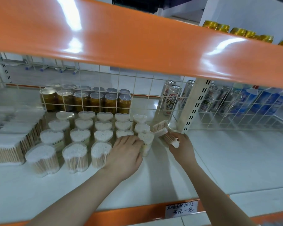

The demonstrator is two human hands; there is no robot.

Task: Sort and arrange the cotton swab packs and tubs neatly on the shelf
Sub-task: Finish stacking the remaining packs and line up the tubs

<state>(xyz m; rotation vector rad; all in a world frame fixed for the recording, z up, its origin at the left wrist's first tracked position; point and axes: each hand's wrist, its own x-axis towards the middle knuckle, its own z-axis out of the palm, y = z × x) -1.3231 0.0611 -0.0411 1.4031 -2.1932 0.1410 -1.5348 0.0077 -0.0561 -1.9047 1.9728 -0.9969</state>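
Several clear heart-shaped tubs of cotton swabs (79,135) stand in rows on the white shelf (153,181). My left hand (127,152) holds the frontmost tub (146,141) of the right-hand column, fingers curled round its left side. My right hand (181,147) grips a flat swab pack (169,137) lying tilted on the shelf. A second flat pack (160,126) lies just behind it, leaning. Stacked flat packs (10,144) fill the shelf's left end.
An orange shelf (137,43) hangs overhead close to my view. A white wire grid (88,98) backs the shelf, with golden cans (95,100) and beer cans (171,98) behind it. A slotted upright post (191,111) stands right of the tubs. A handwritten price tag (180,209) marks the front edge.
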